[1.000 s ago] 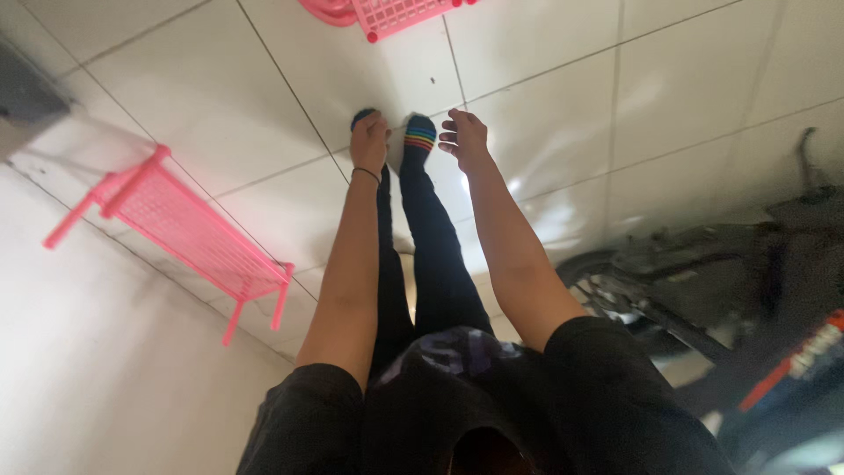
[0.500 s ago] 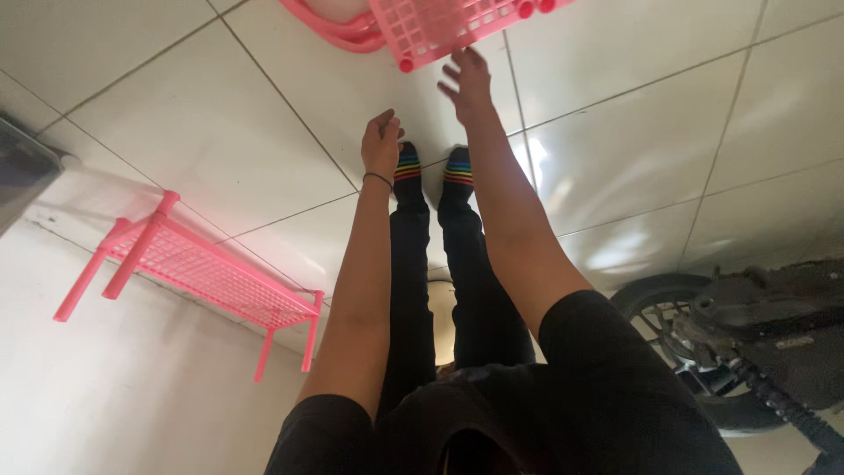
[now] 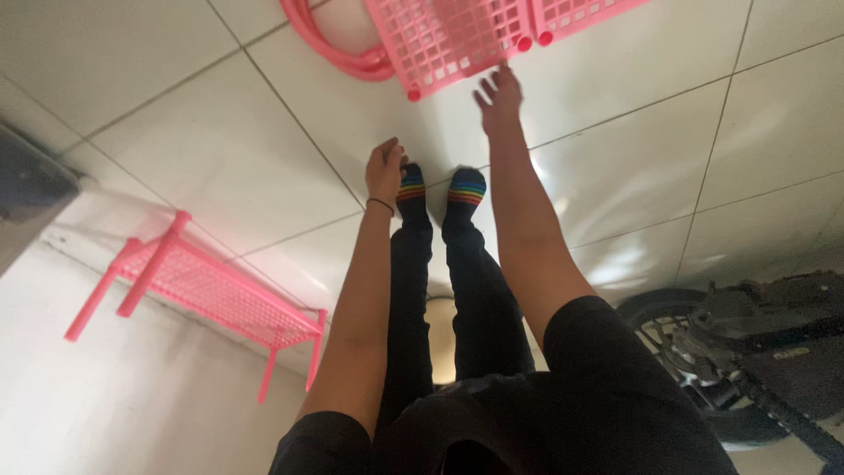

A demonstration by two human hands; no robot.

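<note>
- A pink shelf rack lies on the tiled floor, far left.
- Left hand hangs loosely curled, empty, beside striped socks.
- Right hand, fingers spread and empty, reaches just below the pink lattice panel.

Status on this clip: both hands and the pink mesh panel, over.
Right hand open, fingertips at edge of pink mesh panel, no grip yet. Left hand loosely curled, empty, near socked feet. Nothing in the way.
</note>
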